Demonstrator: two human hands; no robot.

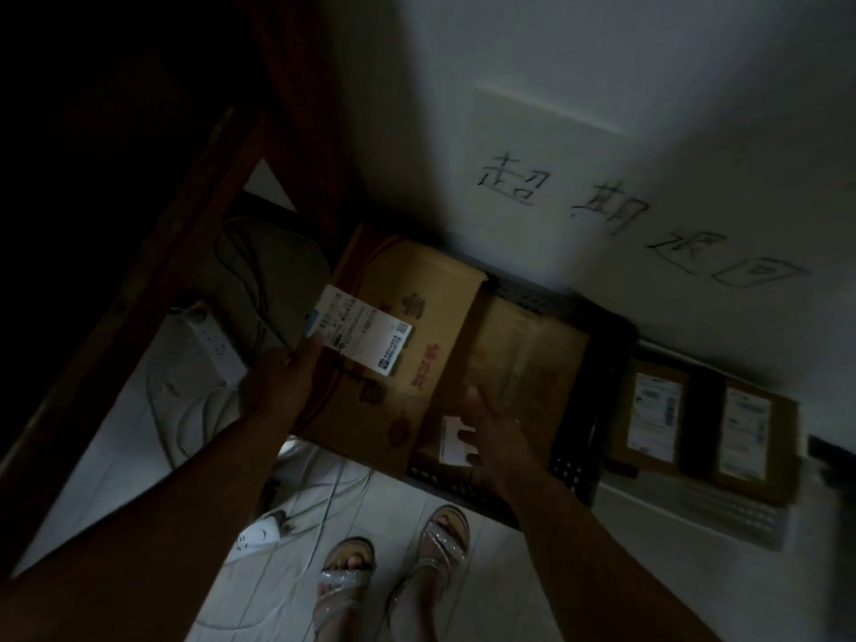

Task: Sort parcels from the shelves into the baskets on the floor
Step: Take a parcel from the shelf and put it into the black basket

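Observation:
A large cardboard box (pixel 398 317) with a white shipping label (pixel 366 335) lies in a black perforated basket (pixel 567 472) on the floor against the wall. My left hand (pixel 282 382) grips the box's left edge, thumb on the label's corner. A second brown parcel (pixel 523 354) lies beside it in the same basket, with a small white tag (pixel 456 442) at its near end. My right hand (pixel 500 437) rests flat on this parcel next to the tag, fingers apart. To the right, a white basket (pixel 722 516) holds two small labelled boxes (pixel 653 414) (pixel 745 433).
A dark wooden frame (pixel 185 201) slants down the left. Under it lie a grey bag (pixel 268 271), a white power strip (pixel 208 340) and loose cables (pixel 333 493) on the tiled floor. My sandalled feet (pixel 393 563) stand close to the black basket. Handwritten characters (pixel 648 215) mark the wall.

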